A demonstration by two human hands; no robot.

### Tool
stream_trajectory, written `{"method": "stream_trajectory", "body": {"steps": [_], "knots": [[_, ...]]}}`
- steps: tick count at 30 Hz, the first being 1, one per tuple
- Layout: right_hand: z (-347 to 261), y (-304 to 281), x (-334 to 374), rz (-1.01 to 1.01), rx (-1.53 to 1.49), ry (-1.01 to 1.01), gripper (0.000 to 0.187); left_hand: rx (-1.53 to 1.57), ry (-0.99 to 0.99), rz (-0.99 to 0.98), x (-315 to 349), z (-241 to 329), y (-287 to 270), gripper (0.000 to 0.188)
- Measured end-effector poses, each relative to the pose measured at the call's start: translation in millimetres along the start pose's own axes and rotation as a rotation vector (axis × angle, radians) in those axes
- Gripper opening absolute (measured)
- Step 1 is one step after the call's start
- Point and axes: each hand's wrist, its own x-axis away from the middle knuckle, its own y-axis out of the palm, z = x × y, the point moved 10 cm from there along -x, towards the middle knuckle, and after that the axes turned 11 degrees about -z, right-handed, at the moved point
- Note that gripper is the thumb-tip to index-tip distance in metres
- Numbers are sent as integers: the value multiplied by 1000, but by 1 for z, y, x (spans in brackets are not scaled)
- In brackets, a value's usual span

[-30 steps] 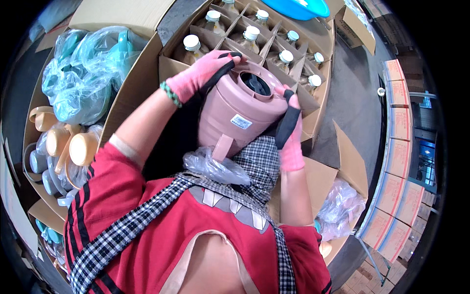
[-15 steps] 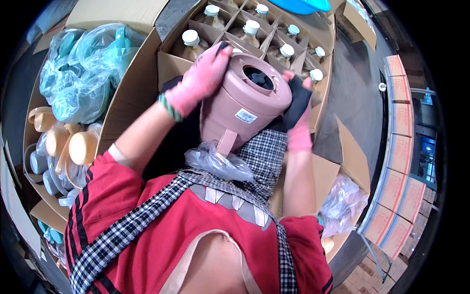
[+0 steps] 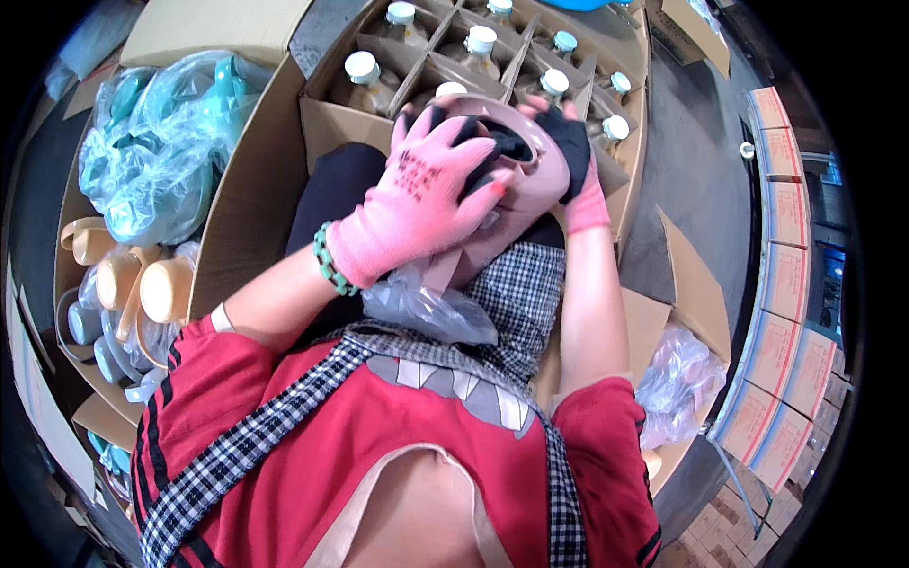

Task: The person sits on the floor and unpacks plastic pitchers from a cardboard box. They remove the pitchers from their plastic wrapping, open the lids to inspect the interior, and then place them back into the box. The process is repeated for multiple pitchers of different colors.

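A dusty-pink plastic jug body (image 3: 542, 194) with a round, dark opening in its top leans upright between my legs, its handle toward me. My left hand (image 3: 412, 199), in a pink glove with black fingertips, lies over the near left of the top, its fingers spread across the rim beside the opening and gripping it. On the far right edge, my right hand (image 3: 576, 156), gloved alike, curls round the jug's rim. Part of the opening and most of the sticker are hidden under the left hand. A crumpled clear plastic bag (image 3: 426, 312) rests on my lap below the handle.
Ahead stands a divided carton (image 3: 331, 123) of glass bottles with pale caps. An open box (image 3: 251, 189) at left holds bagged teal parts (image 3: 156, 142) and peach parts (image 3: 163, 289). Another open box (image 3: 696, 379) is at right, with stacked cartons (image 3: 784, 227) beyond.
My left hand has moved from the jug's left side onto its top, covering part of the opening. The right hand has shifted slightly up along the rim, and the jug has tilted a little.
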Motion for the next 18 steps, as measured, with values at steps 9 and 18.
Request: {"method": "stream_trajectory", "body": {"steps": [9, 18], "knots": [[-7, 30, 41, 76, 283, -221, 30, 544, 126, -157, -38, -26, 5, 27], [-6, 12, 22, 66, 54, -46, 56, 143, 35, 60, -19, -16, 8, 33]]}}
